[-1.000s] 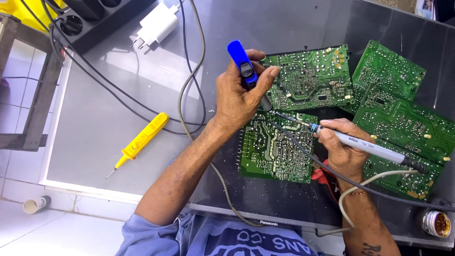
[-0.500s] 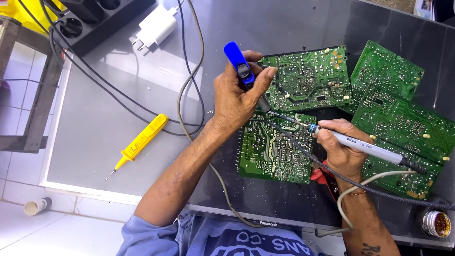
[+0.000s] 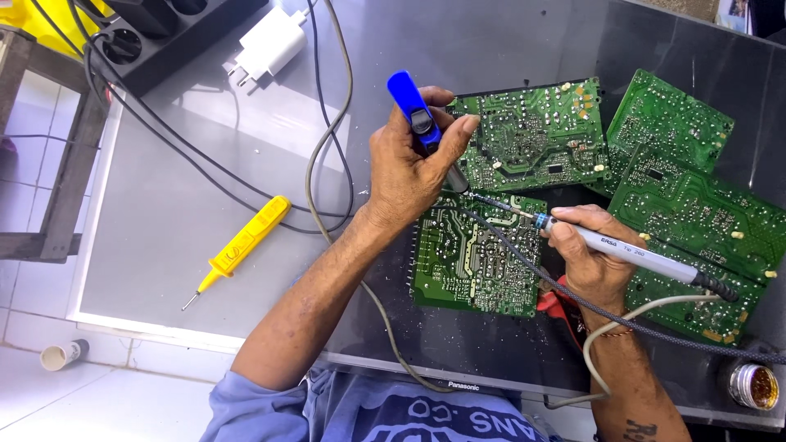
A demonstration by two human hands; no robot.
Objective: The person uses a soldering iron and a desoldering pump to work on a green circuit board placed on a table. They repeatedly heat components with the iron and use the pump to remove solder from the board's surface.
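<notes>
The left hand (image 3: 409, 168) is gripping a blue desoldering pump (image 3: 424, 131), with the fingers curled around its body and the thumb pressing near the dark button on its upper part. The pump is tilting, its blue end pointing up and to the left, and its tip is pointing down toward the upper edge of the green circuit board (image 3: 475, 254) that is lying in the middle of the worktop (image 3: 164, 237).

The right hand (image 3: 589, 254) is pinching a white soldering iron (image 3: 622, 252) like a pen, with the fingers closing around the front of the handle. The iron is lying nearly level, and its metal tip is pointing left and meeting the pump tip at the same spot, just above that board. A braided cable (image 3: 655, 331) and a pale cord (image 3: 622, 323) are running away from the wrist toward the right.

Three further green boards are lying on the worktop: one (image 3: 532, 135) directly above the centre board and two (image 3: 671, 115) (image 3: 704, 221) to the right, overlapping each other.

A yellow tester screwdriver (image 3: 241, 241) is lying to the left, well apart from both hands. A black power strip (image 3: 155, 37) and a white plug adapter (image 3: 270, 45) are sitting at the top left, with dark cables (image 3: 213, 184) crossing the worktop. A round tin (image 3: 753, 385) is standing at the lower right corner.
</notes>
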